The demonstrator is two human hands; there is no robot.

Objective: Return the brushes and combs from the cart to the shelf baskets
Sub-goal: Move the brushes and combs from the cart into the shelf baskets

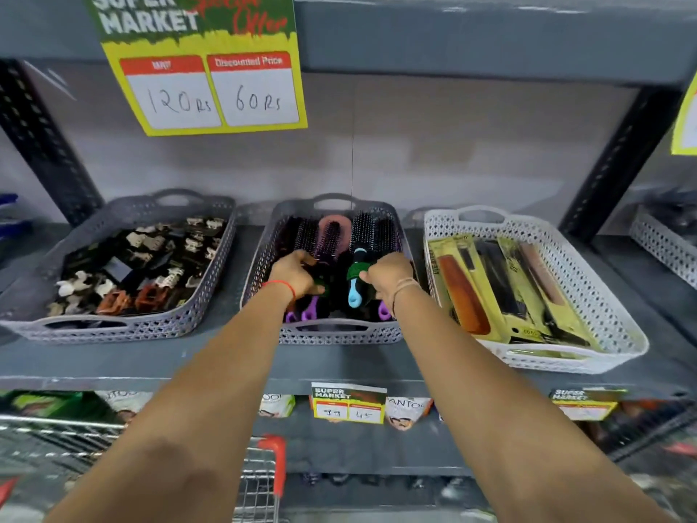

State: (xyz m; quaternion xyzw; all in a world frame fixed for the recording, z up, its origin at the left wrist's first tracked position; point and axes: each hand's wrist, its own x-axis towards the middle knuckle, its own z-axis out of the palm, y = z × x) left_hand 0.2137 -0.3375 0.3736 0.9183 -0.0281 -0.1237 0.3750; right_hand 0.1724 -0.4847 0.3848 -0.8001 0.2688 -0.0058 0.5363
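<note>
- While both arms reach forward over the shelf point(158, 366), the left hand point(292, 273) and right hand point(388, 275) sit inside the middle grey basket point(339, 335), which lies at 12 o'clock from the camera
- left hand's fingers point(306, 258) are curled narrow over dark brush handles at the basket's 9 o'clock side; what exactly they grip I cannot tell
- right hand's fingers point(367, 276) are closed around a green-collared brush point(354, 271) with a light blue handle, its tip pointing toward 6 o'clock
- round bristle brushes point(332, 235) fill the basket's far end, purple handles point(305, 315) showing at its near edge
- at 9 o'clock of that basket, a grey basket of hair clips point(124, 273)
- at 3 o'clock, a white basket point(603, 288) holds packaged combs point(490, 288)
- red-handled wire cart point(264, 469) sits below, at 6 o'clock
- a yellow price sign point(211, 88) hangs at 11 o'clock
</note>
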